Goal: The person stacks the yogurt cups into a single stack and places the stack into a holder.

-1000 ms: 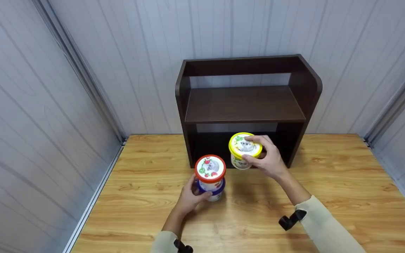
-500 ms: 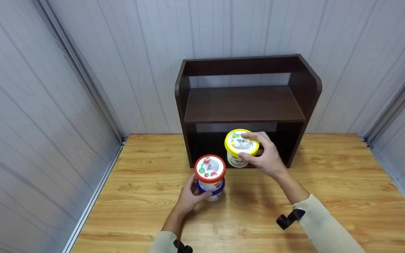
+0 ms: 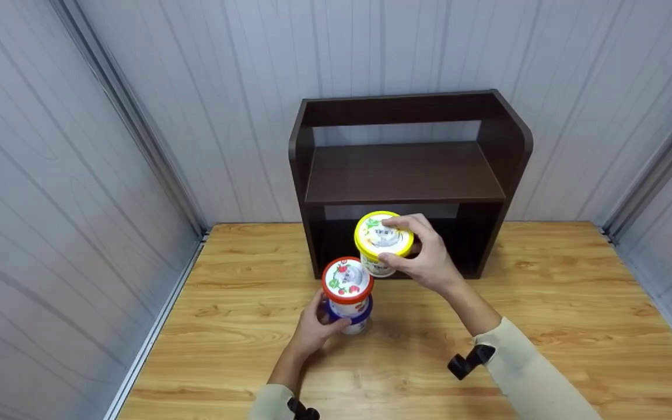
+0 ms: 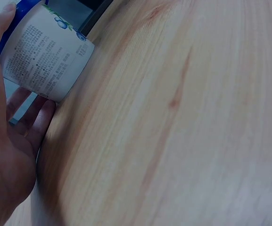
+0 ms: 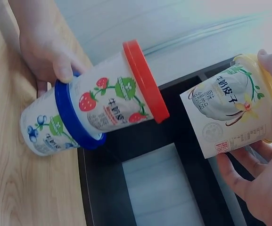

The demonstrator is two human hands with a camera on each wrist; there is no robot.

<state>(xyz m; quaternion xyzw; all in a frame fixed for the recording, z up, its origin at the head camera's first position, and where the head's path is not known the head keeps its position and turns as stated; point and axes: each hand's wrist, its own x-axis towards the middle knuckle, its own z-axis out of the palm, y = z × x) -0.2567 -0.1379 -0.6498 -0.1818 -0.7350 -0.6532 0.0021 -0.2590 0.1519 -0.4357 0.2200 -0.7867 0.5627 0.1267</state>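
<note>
A tub with a blue lid and blueberry print [image 5: 48, 127] stands on the table, and my left hand [image 3: 312, 329] grips it around the lid. On top of it sits a tub with a red lid and strawberry print [image 3: 347, 281]. My right hand [image 3: 426, 256] holds a yellow-lidded tub [image 3: 384, 236] in the air, thumb and fingers around its lid. In the head view this tub overlaps the red lid's upper right edge; a gap shows between them in the right wrist view. The left wrist view shows text on the blue-lidded tub [image 4: 46, 56].
Behind the tubs stands a dark brown two-level shelf [image 3: 406, 172] against the panelled back wall [image 3: 254, 116]. The wooden table [image 3: 575, 303] extends to both sides. A panelled wall [image 3: 67, 204] bounds the left.
My right hand has carried the yellow-lidded tub left and slightly farther back, closer to the red-lidded one. The left hand and the two stacked tubs have stayed put.
</note>
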